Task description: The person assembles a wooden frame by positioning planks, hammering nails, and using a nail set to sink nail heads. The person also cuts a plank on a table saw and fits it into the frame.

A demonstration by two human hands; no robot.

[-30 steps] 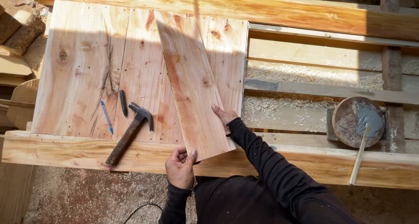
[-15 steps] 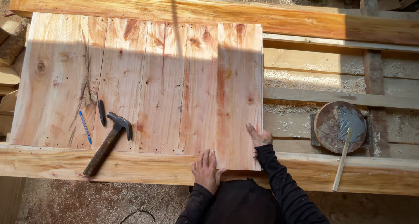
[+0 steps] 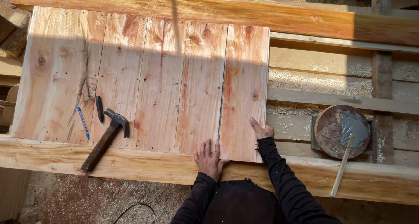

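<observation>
Rightmost plank (image 3: 244, 93): lies flat as the last board of a row of pale planks, at 12 o'clock from the person, its near end on the front beam (image 3: 131, 165). Far beam (image 3: 218, 10): runs across at 12 o'clock. Round disc (image 3: 342, 130) with grey paste and a stick (image 3: 341, 171): 3 o'clock. Claw hammer (image 3: 104, 139): 9 o'clock, on the boards, beside a blue pen (image 3: 83, 123). Left hand (image 3: 209, 158): open, fingers spread, pressed flat on the plank's near end. Right hand (image 3: 262, 129): open, resting against the plank's right edge; grasping nothing.
</observation>
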